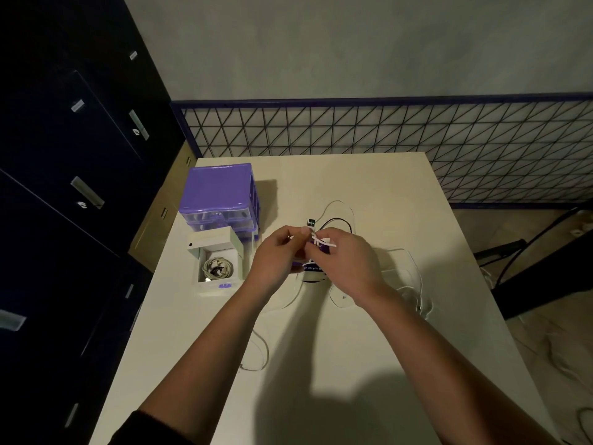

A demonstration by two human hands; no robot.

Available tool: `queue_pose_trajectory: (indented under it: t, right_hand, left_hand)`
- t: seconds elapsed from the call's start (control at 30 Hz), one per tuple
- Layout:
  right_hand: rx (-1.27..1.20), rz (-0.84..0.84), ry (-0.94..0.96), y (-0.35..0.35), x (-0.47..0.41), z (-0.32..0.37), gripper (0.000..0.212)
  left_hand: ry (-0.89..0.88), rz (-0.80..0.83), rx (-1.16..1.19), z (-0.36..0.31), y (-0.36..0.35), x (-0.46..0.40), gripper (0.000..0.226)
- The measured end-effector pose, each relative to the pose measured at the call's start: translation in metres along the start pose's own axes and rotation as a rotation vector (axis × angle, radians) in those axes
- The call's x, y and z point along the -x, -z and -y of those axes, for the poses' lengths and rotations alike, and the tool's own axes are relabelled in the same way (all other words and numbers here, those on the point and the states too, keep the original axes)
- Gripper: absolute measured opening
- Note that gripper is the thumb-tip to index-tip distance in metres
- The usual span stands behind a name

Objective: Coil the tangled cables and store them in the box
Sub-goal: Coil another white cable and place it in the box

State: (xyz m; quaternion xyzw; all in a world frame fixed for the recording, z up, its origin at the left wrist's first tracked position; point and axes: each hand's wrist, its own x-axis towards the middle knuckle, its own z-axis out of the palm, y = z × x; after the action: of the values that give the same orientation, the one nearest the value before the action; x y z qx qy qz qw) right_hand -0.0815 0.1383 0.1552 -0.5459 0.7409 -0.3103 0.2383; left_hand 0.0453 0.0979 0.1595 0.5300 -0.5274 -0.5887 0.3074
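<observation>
Over the middle of the white table (337,364), my left hand (277,255) and my right hand (345,258) meet and both pinch a white cable (324,242) just above a purple card (316,268). Loose loops of white cable (410,284) trail right and down across the table. A thin black cable (337,221) arcs just behind my hands. To the left stands a small open white box (221,285) with a coiled white cable (217,266) inside it.
A purple plastic drawer unit (219,194) stands behind the white box. Dark cabinets (64,187) fill the left side. A wire mesh panel (385,130) runs behind the table. More cables lie on the floor (561,364) at the right.
</observation>
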Motion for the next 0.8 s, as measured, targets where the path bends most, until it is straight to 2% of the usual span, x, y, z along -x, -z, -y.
queue_pose_trajectory:
  t: [0.17,0.47,0.6,0.7,0.8]
  right_hand:
    - [0.075,-0.035,0.018,0.004,-0.001,0.004,0.022]
    - [0.316,-0.038,0.163,0.001,-0.001,0.002,0.020]
    - [0.387,-0.003,0.190,0.000,-0.002,0.002,0.023]
    - [0.326,0.039,0.181,0.004,-0.002,-0.002,0.023]
    - [0.080,0.123,0.138,0.010,-0.005,-0.009,0.020]
  left_hand:
    - [0.019,0.017,0.034,-0.002,0.000,0.000,0.019]
    - [0.100,0.013,0.059,-0.002,0.000,-0.005,0.012]
    - [0.018,0.005,-0.090,-0.006,0.003,-0.005,0.031]
    - [-0.008,0.047,-0.127,-0.006,0.010,-0.006,0.038]
    - [-0.006,0.104,-0.127,-0.004,0.017,-0.008,0.029]
